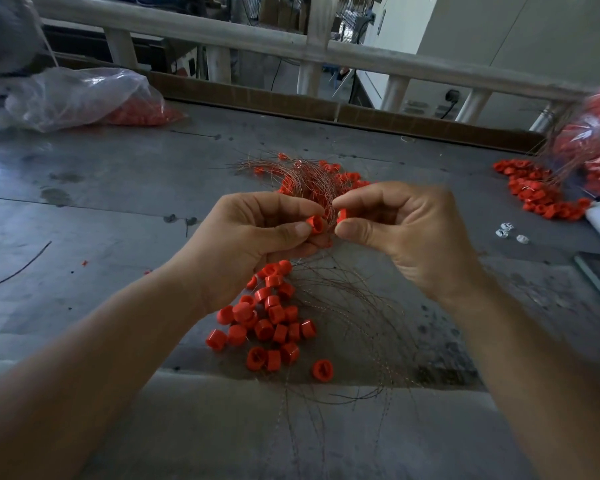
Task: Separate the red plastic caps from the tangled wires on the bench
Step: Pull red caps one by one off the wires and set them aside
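The grey, stained bench (118, 174) carries a pile of loose red caps (267, 323) near its front edge, with thin wires (354, 323) fanned out just beside them. Farther back lies a tangle (312, 178) of wire and caps. A clear plastic bag (84, 98) holding caps sits far left. A second heap (537, 192) lies at the right, near small white bits (510, 233).

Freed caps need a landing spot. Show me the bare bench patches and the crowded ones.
Bare bench lies left, between the plastic bag and the loose cap pile, and between the wire tangle and the right-hand cap heap. Crowded: the cap pile and the loose wires beside it.
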`<act>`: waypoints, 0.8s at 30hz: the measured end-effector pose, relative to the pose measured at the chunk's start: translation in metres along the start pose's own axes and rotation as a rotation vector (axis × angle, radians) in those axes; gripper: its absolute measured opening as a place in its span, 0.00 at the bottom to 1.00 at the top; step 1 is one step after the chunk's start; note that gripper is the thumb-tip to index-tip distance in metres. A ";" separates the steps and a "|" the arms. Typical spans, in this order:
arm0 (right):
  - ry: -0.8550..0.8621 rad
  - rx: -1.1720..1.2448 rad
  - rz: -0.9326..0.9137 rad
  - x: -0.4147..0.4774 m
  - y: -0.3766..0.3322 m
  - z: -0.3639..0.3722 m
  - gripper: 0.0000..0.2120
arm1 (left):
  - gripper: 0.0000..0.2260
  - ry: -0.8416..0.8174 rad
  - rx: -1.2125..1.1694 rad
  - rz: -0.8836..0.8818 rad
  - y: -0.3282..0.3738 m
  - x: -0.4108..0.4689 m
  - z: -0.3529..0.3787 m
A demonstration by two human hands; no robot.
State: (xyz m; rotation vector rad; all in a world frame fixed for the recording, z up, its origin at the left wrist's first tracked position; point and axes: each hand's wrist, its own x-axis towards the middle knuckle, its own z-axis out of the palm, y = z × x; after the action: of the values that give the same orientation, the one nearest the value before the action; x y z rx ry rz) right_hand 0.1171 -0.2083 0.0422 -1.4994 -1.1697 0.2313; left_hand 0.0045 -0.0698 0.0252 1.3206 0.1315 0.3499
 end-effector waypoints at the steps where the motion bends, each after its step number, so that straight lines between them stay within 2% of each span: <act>1: -0.005 0.003 -0.003 -0.001 0.000 0.002 0.10 | 0.09 -0.004 0.011 0.004 0.000 0.000 0.000; 16: 0.004 -0.027 -0.073 -0.003 0.002 0.010 0.10 | 0.08 0.010 0.021 0.013 0.002 -0.001 0.003; 24: -0.008 -0.001 -0.008 -0.004 0.005 0.011 0.11 | 0.08 0.039 0.035 0.005 0.002 0.000 0.001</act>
State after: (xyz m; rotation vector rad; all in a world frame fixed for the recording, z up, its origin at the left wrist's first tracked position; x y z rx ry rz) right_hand 0.1102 -0.2037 0.0333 -1.4963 -1.1821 0.2316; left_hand 0.0041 -0.0707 0.0276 1.3498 0.1673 0.3790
